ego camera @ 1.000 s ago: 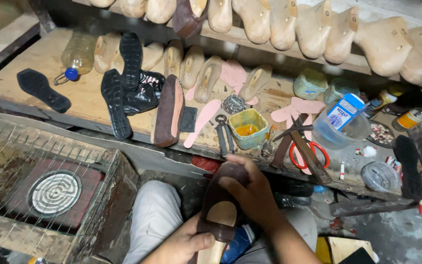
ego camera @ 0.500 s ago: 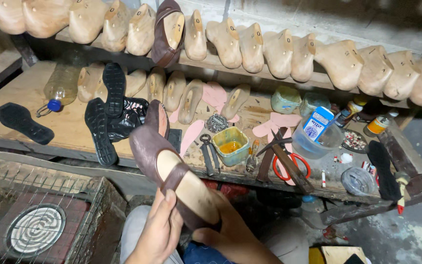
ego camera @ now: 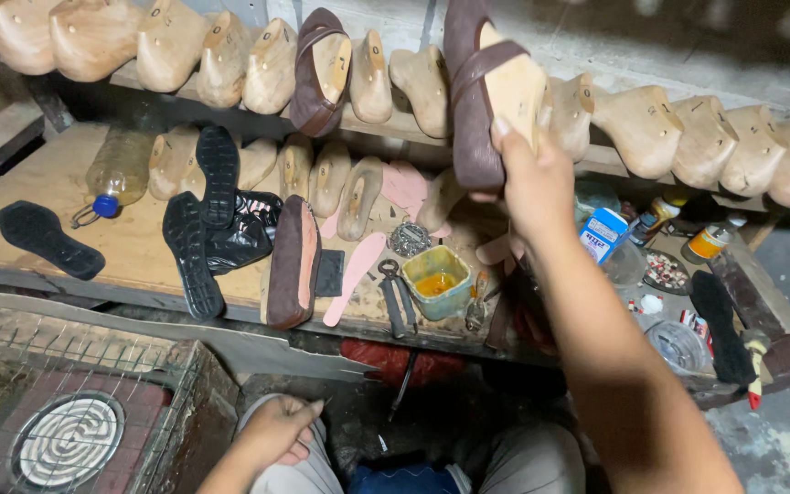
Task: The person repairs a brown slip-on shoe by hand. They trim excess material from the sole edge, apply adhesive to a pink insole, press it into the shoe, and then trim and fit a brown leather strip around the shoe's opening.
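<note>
One raised right hand [ego camera: 530,187] grips a brown shoe on its wooden last [ego camera: 486,87] at the upper-centre shelf of lasts [ego camera: 651,128], where a clumsy nudge could topple neighbours, while the left hand [ego camera: 276,430] rests loosely curled, empty, at lower centre.

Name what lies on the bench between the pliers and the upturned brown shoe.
In the head view, a pink insole and a dark square pad lie between the pliers and the brown shoe.
</note>
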